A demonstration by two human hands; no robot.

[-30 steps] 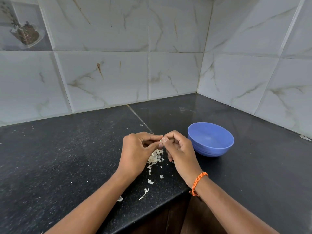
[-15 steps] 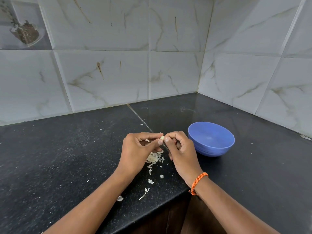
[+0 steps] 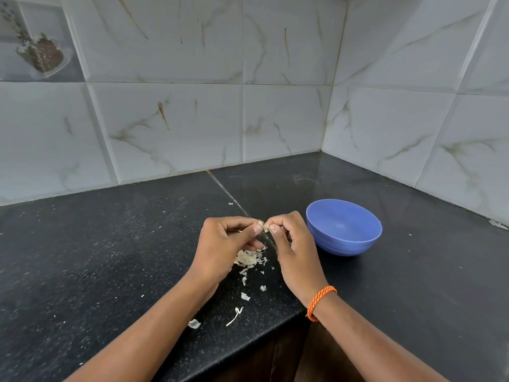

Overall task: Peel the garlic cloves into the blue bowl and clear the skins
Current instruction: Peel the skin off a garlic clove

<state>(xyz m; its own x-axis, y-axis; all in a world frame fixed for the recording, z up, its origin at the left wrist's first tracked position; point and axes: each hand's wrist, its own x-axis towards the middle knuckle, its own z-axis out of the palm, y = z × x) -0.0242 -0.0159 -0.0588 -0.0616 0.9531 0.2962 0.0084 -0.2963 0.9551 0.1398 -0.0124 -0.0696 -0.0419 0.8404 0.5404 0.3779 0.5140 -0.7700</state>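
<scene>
A small pale garlic clove is pinched between the fingertips of both hands above the black counter. My left hand holds it from the left, my right hand from the right, thumbs meeting at the clove. Most of the clove is hidden by the fingers. A heap of papery garlic skins lies on the counter under the hands, with loose scraps trailing toward the front edge. The blue bowl stands just right of my right hand; its inside looks bare.
The black granite counter fills a corner between marble-look tiled walls. Its front edge runs close under my wrists, with dark wooden cabinet fronts below. A seam crosses the counter behind the hands.
Both hands have stayed in place, fingertips shifting slightly on the clove and lifting a little. The skins and bowl have not moved.
</scene>
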